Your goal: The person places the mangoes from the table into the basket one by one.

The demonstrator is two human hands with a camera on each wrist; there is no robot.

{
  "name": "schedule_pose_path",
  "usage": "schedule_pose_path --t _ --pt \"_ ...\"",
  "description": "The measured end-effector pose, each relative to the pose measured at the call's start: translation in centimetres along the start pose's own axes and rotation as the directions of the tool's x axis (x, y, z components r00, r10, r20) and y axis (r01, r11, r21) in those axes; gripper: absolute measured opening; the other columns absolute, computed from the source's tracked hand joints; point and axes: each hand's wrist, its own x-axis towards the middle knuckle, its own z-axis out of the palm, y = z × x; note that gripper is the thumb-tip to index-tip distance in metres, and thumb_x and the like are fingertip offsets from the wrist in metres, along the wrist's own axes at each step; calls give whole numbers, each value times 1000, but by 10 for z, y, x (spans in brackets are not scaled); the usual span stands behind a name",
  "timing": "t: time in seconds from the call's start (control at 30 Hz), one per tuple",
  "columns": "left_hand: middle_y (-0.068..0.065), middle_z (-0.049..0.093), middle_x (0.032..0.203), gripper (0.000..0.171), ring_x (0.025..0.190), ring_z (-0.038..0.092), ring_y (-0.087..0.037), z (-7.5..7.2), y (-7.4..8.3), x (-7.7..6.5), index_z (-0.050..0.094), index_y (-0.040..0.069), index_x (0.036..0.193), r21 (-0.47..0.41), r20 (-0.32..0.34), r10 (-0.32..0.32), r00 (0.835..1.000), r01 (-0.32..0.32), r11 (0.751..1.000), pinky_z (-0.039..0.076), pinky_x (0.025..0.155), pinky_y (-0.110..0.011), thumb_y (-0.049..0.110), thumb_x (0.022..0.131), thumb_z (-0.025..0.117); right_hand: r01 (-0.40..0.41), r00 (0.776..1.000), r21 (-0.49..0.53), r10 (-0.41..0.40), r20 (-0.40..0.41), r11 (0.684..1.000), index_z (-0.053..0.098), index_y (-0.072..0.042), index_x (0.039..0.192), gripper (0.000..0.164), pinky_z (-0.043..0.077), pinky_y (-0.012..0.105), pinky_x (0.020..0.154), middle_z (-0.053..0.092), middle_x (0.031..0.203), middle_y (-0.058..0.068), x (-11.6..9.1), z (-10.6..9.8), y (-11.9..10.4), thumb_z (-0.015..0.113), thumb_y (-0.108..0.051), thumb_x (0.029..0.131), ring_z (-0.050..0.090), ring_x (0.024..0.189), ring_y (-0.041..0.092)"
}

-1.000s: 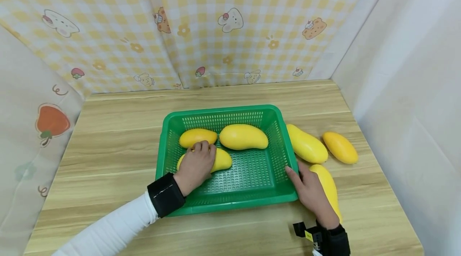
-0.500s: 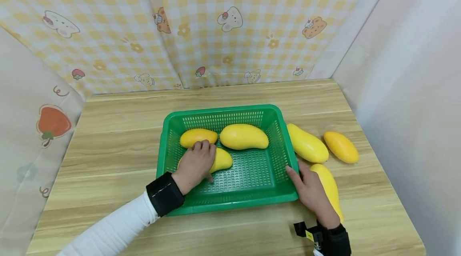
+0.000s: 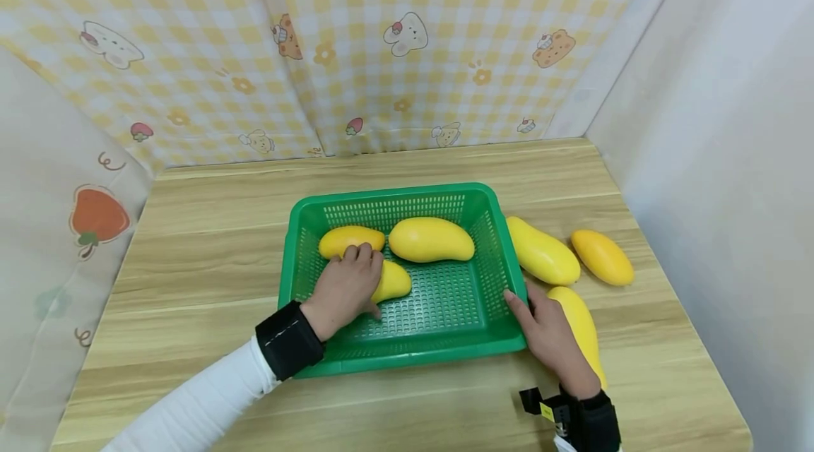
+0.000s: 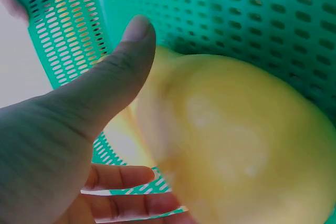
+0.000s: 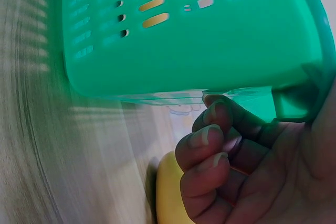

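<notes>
A green plastic basket (image 3: 407, 357) stands on the table, with three yellow mangoes inside. My left hand (image 3: 343, 289) is over the front-left mango (image 3: 393, 281), its fingertips reaching over to the far side and its thumb out to the near side. In the left wrist view, the thumb (image 4: 118, 80) is stretched out and the fingers (image 4: 123, 205) are fairly straight beside a large mango (image 4: 247, 140). My right hand (image 3: 550, 332) grips the basket's right rim, thumb on top. The right wrist view shows its fingers (image 5: 202, 163) curled outside the wall.
Inside the basket, an orange-yellow mango (image 3: 351, 241) and a larger mango (image 3: 431, 240) lie along the back. To its right on the table are a long mango (image 3: 545, 254), a small orange-yellow mango (image 3: 601, 257) and another mango (image 3: 579, 328) beside my right hand. A checked curtain (image 3: 381, 85) hangs behind.
The left thumb has spread away from the front-left mango, and the left hand has shifted slightly. The mangoes stay in place. The right hand keeps its grip on the rim.
</notes>
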Motion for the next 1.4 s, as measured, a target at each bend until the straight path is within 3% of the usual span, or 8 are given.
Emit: schedule_pose_path --t 0.17,0.3,0.53,0.73,1.0,1.13,1.27,1.4 --pt "-16 54 93 81 82 55 -29 -28 -7 1 56 -3 107 -103 53 -72 996 77 992 49 57 -36 56 59 84 1 1000 -24 -1 6 1000 58 -2 115 35 50 33 66 68 94 9 3 -1 0 47 -32 102 63 78 16" --pt "-19 56 100 75 85 57 -30 -55 -19 -8 55 -6 115 -231 52 -163 985 171 958 52 64 -38 48 70 81 -10 1000 -26 10 17 1000 57 -2 117 37 50 34 68 68 96 10 3 -1 0 46 -34 102 63 80 16" --pt "-20 58 108 62 89 58 -30 -77 -43 -47 51 -6 123 -513 155 -319 935 352 783 51 68 -42 34 83 75 -15 1000 -33 16 6 999 59 -4 117 36 50 36 70 68 97 10 1 -1 -1 46 -34 101 63 82 18" --pt "-10 54 85 54 71 49 -21 -60 -53 -79 51 -5 123 -593 95 -449 889 413 691 42 58 -32 29 87 71 -25 1000 -30 25 4 999 59 -3 117 37 50 36 70 68 97 10 -1 -1 -3 46 -35 102 63 82 18" --pt "-9 47 81 60 58 38 -16 -23 -52 -106 41 -6 122 -649 95 -554 827 474 595 33 49 -26 22 84 76 -36 999 -36 36 2 999 59 -3 118 39 50 36 71 68 98 11 -3 1 -3 46 -36 101 63 83 18" --pt "-8 46 79 69 62 41 -17 -7 -45 -111 33 -6 126 -718 189 -566 803 506 478 37 52 -25 24 82 78 -37 999 -39 37 1 999 59 -2 116 39 50 35 71 68 98 11 -3 0 -4 46 -36 101 63 82 18" --pt "-18 58 95 82 75 59 -22 5 -38 -112 23 -7 135 -744 346 -528 775 570 348 50 59 -29 33 85 74 -34 999 -40 34 15 999 58 -2 120 41 50 36 72 68 99 11 -2 -1 -5 46 -36 101 64 84 18" --pt "-31 58 110 84 86 65 -31 7 -32 -108 11 -10 142 -737 428 -490 760 607 298 54 65 -39 26 91 67 -33 999 -50 34 22 998 58 -2 119 41 50 37 72 68 98 10 -2 -2 -5 45 -37 101 63 84 17"
